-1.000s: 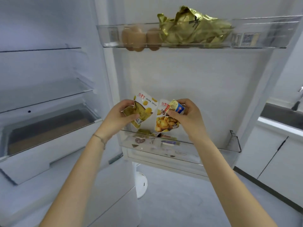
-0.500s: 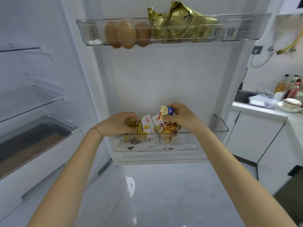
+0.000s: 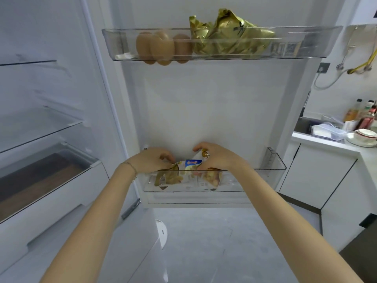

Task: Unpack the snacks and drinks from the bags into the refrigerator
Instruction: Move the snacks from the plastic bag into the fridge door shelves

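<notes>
left hand (image 3: 152,160) pinching yellow snack pouch (image 3: 168,177), right hand (image 3: 217,157) gripping second pouch (image 3: 211,177), both low centre in lower door bin (image 3: 255,180). risk imo: floppy packs slump sideways once released.

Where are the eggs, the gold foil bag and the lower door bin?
eggs (image 3: 163,48), head view, middle egg's shell.
gold foil bag (image 3: 230,35), head view, crumpled middle.
lower door bin (image 3: 255,180), head view, bare front wall.

Both bare arms reach fwd, converging. Left hand (image 3: 152,160), palm down, fingers curled, thin bracelet (image 3: 130,166) at wrist. Right hand (image 3: 216,156) just beside it, fingers bent in a pinch, thumb toward the left hand.
</notes>
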`<state>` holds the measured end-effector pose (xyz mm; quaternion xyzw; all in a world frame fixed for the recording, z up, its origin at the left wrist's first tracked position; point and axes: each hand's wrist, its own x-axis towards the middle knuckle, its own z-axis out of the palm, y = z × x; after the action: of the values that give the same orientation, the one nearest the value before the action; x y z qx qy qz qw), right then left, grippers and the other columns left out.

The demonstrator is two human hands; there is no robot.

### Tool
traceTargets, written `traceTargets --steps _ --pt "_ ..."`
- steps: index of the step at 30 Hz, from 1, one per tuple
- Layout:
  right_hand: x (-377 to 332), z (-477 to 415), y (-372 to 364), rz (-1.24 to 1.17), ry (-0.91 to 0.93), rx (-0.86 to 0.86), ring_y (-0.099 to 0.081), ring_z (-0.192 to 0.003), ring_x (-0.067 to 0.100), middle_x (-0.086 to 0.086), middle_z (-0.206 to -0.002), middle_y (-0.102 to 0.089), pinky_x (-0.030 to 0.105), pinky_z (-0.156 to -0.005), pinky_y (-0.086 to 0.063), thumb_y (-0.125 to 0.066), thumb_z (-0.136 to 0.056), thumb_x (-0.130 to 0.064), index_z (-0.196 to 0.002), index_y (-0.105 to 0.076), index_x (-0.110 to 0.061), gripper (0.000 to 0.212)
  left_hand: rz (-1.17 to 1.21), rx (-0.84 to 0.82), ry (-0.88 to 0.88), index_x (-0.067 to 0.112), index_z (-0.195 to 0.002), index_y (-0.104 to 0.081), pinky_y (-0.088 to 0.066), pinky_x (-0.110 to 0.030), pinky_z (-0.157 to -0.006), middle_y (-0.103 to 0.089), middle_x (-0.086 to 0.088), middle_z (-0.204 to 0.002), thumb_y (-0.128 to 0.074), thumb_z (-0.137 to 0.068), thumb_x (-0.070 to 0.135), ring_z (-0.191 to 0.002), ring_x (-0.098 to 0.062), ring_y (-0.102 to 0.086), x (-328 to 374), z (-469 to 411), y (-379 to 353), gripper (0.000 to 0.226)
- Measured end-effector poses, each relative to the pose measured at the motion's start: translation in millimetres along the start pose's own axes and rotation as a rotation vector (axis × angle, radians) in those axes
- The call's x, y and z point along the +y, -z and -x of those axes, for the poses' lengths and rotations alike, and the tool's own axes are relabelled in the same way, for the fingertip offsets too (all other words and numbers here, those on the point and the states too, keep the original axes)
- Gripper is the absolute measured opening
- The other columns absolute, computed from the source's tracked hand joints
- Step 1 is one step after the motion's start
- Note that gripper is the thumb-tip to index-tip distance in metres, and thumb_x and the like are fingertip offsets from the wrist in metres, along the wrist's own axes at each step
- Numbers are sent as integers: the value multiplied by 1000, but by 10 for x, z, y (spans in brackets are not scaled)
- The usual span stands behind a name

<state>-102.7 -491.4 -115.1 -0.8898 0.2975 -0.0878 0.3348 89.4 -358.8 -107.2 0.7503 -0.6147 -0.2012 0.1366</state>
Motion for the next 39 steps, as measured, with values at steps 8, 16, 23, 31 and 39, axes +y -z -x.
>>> traceTargets --steps 8,16,23,31,39 --pt "17 20 -16 -11 -26 54 -48 -109 10 -7 -124 -48 22 -86 -40 -77 -79 -21 -137 -46 -23 67 63 197 -67 24 -111 -64 -43 -21 -87 -64 5 -113 -54 -97 28 -105 -13 -58 -49 -5 -98 18" --pt "42 417 46 91 2 472 -43 -129 15 -8 -140 -48 36 -106 -38 -66 -87 -37 -134 -51 -31 49 -38 446 -254 27 -131 -54 -35 -27 -101 -54 9 -133 -57 -95 31 -123 -13 -47 313 -4 -183 36" --pt "271 1093 255 398 -73 791 -30 -140 22 -1 -147 -42 41 -111 -27 -59 -87 -49 -146 -37 -29 66 -184 557 -442 31 -143 -41 -12 -43 -118 -37 6 -152 -37 -85 63 -145 -20 -22 856 -239 -510 66" --pt "849 1846 551 535 -315 797 -12 -147 24 0 -159 -22 45 -116 -18 -54 -87 -55 -151 -21 -35 75 -240 624 -573 31 -147 -33 -9 -50 -118 -25 1 -157 -34 -85 64 -148 -23 -12 1697 -460 -984 71" --pt "1657 2817 896 503 -516 791 -1 -149 27 0 -162 -8 49 -118 -7 -55 -89 -53 -152 -9 -38 80 -263 564 -734 28 -149 -33 -9 -54 -118 -22 -3 -159 -37 -87 63 -149 -26 -9 2838 -717 -1809 71"
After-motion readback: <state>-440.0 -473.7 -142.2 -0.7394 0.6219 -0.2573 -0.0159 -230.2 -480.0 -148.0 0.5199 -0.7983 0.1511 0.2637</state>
